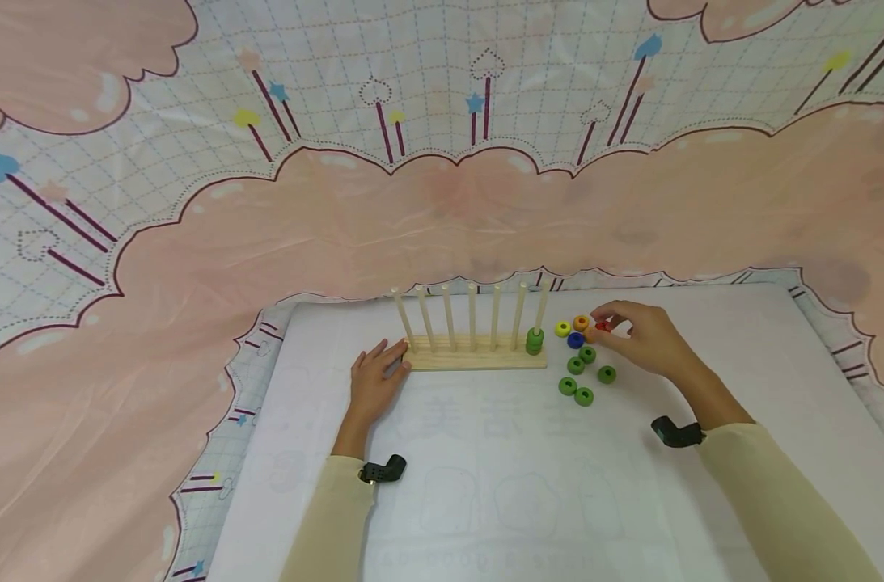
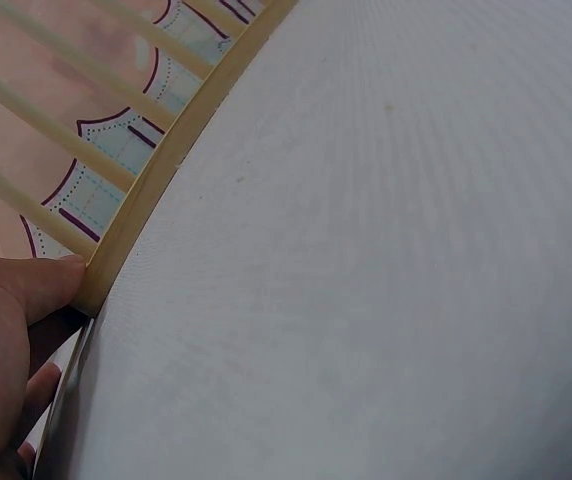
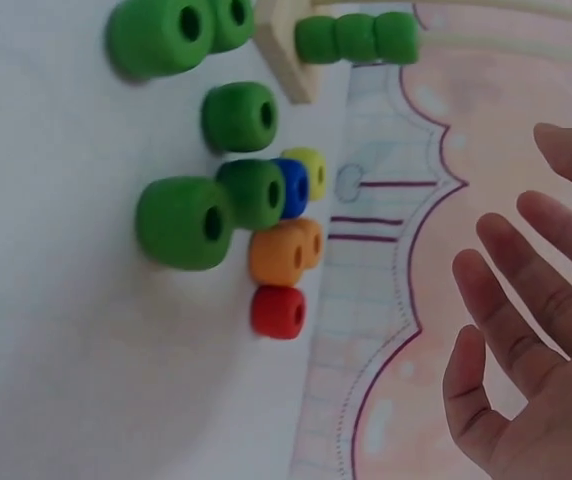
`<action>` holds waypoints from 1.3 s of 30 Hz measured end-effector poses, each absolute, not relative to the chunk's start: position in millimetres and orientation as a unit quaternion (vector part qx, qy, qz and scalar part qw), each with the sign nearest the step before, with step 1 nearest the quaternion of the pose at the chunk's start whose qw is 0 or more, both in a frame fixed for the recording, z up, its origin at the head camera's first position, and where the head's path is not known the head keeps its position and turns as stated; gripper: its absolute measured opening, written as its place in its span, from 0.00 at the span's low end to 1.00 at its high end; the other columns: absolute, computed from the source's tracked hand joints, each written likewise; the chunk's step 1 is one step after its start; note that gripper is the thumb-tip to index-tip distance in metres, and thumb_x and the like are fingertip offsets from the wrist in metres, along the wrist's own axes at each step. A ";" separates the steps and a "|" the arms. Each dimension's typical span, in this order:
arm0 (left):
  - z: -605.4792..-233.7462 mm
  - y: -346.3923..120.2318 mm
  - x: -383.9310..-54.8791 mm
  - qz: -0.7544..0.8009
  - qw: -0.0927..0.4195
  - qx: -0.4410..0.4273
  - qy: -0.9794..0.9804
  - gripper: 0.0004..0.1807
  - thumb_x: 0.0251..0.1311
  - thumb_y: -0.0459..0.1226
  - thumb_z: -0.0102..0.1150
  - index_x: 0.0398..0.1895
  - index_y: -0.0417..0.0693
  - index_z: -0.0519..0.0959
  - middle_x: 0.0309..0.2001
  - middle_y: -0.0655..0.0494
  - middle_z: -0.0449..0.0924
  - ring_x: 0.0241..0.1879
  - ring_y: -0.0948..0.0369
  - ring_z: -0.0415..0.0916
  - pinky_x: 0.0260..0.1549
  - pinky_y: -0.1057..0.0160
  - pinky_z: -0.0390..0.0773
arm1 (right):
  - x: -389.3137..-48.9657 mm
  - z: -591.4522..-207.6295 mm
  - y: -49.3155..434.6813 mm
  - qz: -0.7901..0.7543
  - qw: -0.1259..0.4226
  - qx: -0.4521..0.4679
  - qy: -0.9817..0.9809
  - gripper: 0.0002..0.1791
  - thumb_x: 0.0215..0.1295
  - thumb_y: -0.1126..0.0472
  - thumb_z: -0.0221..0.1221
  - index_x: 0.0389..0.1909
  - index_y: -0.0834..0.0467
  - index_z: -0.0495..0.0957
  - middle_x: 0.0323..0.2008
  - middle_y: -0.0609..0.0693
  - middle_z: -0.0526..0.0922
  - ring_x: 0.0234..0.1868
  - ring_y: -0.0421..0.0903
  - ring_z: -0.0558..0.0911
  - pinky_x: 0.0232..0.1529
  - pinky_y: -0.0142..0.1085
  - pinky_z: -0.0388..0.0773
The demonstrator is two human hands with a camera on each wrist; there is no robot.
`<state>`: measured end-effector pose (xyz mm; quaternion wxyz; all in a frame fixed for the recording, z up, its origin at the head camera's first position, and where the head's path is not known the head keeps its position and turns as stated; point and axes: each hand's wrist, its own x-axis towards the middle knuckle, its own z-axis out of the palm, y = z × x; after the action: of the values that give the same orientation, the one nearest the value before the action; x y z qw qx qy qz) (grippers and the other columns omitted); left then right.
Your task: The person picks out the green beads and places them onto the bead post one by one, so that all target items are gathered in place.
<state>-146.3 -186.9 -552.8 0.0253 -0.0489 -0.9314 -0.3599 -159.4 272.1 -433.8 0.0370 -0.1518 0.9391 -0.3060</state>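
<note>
A wooden peg stand [image 1: 474, 362] has a row of upright pegs. Three green beads [image 3: 358, 38] are stacked on its rightmost peg. My left hand [image 1: 376, 380] holds the stand's left end, with the thumb [image 2: 41, 285] against the wood. Over the loose beads, my right hand [image 1: 641, 335] has its fingers loosely bent and apart, holding nothing in the right wrist view. Nearest to it in the head view is a red bead [image 3: 279, 312], which lies on the table. Beside that are orange beads [image 3: 277, 254], a blue bead [image 1: 576, 340] and a yellow bead [image 1: 563, 329].
Several loose green beads [image 1: 606, 374] lie right of the stand, nearer me. The white tabletop [image 1: 485, 493] bears faint printed shapes. Behind it hangs a pink and white patterned cloth [image 1: 442, 210]. Black wrist cameras [image 1: 676, 432] sit at both sleeve cuffs.
</note>
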 end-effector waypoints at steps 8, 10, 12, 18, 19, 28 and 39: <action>-554.9 -187.2 -147.1 -0.353 0.022 -0.050 -0.934 0.25 0.72 0.45 0.59 0.70 0.51 0.75 0.71 0.57 0.74 0.78 0.49 0.59 0.77 0.38 0.41 | -151.6 -452.5 287.5 -0.310 0.065 -0.127 0.940 0.20 0.71 0.50 0.63 0.57 0.58 0.81 0.52 0.55 0.86 0.53 0.55 0.81 0.51 0.54 0.80; -554.7 -187.1 -147.1 -0.352 0.021 -0.050 -0.934 0.25 0.72 0.46 0.58 0.70 0.51 0.75 0.71 0.57 0.74 0.78 0.49 0.59 0.77 0.38 0.41 | -149.6 -456.9 290.7 -0.309 0.074 -0.120 0.940 0.21 0.71 0.50 0.63 0.58 0.58 0.81 0.53 0.56 0.86 0.53 0.55 0.80 0.51 0.55 0.79; -553.9 -187.0 -146.9 -0.352 0.021 -0.050 -0.934 0.25 0.72 0.46 0.59 0.70 0.51 0.75 0.71 0.57 0.74 0.78 0.49 0.59 0.77 0.38 0.41 | -147.8 -460.6 293.6 -0.308 0.083 -0.114 0.941 0.22 0.71 0.49 0.63 0.59 0.57 0.80 0.53 0.56 0.86 0.54 0.56 0.80 0.52 0.56 0.79; -552.4 -187.3 -146.0 -0.356 0.021 -0.049 -0.933 0.25 0.72 0.45 0.59 0.70 0.51 0.75 0.71 0.57 0.74 0.78 0.49 0.59 0.77 0.38 0.41 | -142.5 -472.1 301.7 -0.304 0.108 -0.106 0.941 0.25 0.72 0.45 0.61 0.61 0.56 0.78 0.51 0.56 0.85 0.53 0.56 0.80 0.52 0.55 0.80; -552.3 -187.4 -145.9 -0.356 0.021 -0.049 -0.933 0.26 0.72 0.45 0.59 0.70 0.51 0.74 0.71 0.57 0.74 0.78 0.49 0.59 0.77 0.38 0.41 | -142.0 -474.3 303.0 -0.304 0.108 -0.107 0.941 0.26 0.72 0.44 0.61 0.61 0.56 0.78 0.51 0.56 0.85 0.53 0.56 0.80 0.51 0.54 0.81; -552.2 -187.4 -146.0 -0.360 0.022 -0.050 -0.931 0.26 0.72 0.45 0.59 0.70 0.52 0.75 0.71 0.58 0.74 0.78 0.49 0.59 0.77 0.38 0.41 | -137.8 -490.4 310.2 -0.315 0.109 -0.118 0.935 0.22 0.71 0.46 0.63 0.57 0.56 0.81 0.47 0.52 0.86 0.50 0.53 0.81 0.48 0.47 0.81; -554.3 -187.5 -146.9 -0.359 0.018 -0.047 -0.932 0.26 0.72 0.46 0.59 0.71 0.52 0.74 0.71 0.58 0.73 0.78 0.50 0.59 0.77 0.38 0.41 | -134.6 -500.5 310.8 -0.308 0.117 -0.122 0.936 0.19 0.67 0.51 0.67 0.54 0.57 0.83 0.46 0.52 0.87 0.50 0.53 0.82 0.53 0.53 0.82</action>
<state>-146.9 -187.5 -554.3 0.0184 -0.0469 -0.9319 -0.3593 -134.6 310.8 -500.5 0.1170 -0.1217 0.9363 -0.3080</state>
